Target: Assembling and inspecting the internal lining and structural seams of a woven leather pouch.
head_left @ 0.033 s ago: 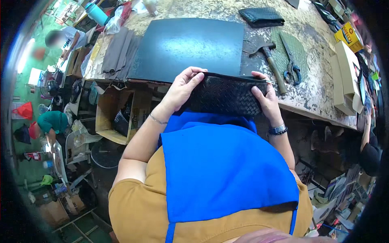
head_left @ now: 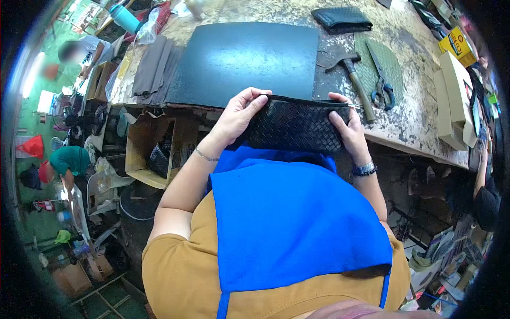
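Between my two hands is a black woven-pattern pouch point(head_left: 297, 125) with a zipper along its top edge, held up in front of the table edge. My left hand point(head_left: 244, 114) pinches its upper left corner, thumb on the near face. At the other end my right hand point(head_left: 348, 125) grips the upper right corner, thumb on the front and fingers behind. A metal zipper end shows by the right fingers. Past the pouch lies a dark flat board point(head_left: 249, 61). A hammer point(head_left: 353, 80) and scissors point(head_left: 381, 80) rest to its right.
A folded black woven piece point(head_left: 342, 20) lies at the back beside a green patterned sheet point(head_left: 393, 58). Grey cloth strips point(head_left: 154, 69) sit left of the board. An open carton point(head_left: 143, 154) stands below the table's left part; a pale box point(head_left: 451, 101) is at the right edge. Other people work at left and right.
The pouch's near face has tilted slightly, so its weave shows more clearly. My hands keep the same hold on it.
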A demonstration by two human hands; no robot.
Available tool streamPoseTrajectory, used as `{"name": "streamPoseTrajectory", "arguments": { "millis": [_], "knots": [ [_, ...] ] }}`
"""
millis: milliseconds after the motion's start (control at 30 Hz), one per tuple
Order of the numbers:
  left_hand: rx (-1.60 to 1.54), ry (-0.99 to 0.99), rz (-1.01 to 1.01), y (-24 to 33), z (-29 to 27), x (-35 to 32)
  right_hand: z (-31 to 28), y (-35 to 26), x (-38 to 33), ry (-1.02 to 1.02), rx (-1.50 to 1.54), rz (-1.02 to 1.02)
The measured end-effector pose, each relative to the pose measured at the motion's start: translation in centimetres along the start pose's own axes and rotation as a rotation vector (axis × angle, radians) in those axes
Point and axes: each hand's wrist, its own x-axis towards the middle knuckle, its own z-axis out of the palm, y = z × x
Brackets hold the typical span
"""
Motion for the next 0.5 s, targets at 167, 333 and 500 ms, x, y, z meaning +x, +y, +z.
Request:
{"name": "streamPoseTrajectory", "arguments": {
  "millis": [167, 333, 500],
  "knots": [
    [-0.051, -0.04, -0.119, -0.1, 0.8, 0.8, -3.6, 0.6, 0.2, 0.001, 0.112, 0.175],
    [-0.117, -0.072, -0.103, 0.7, 1.9, 1.0, -4.7, 0.8, 0.2, -0.014, 0.186, 0.257],
    [-0.156, -0.073, -0.125, 1.0, 2.6, 1.1, -4.3, 0.6, -0.2, 0.016, 0.158, 0.286]
  ]
}}
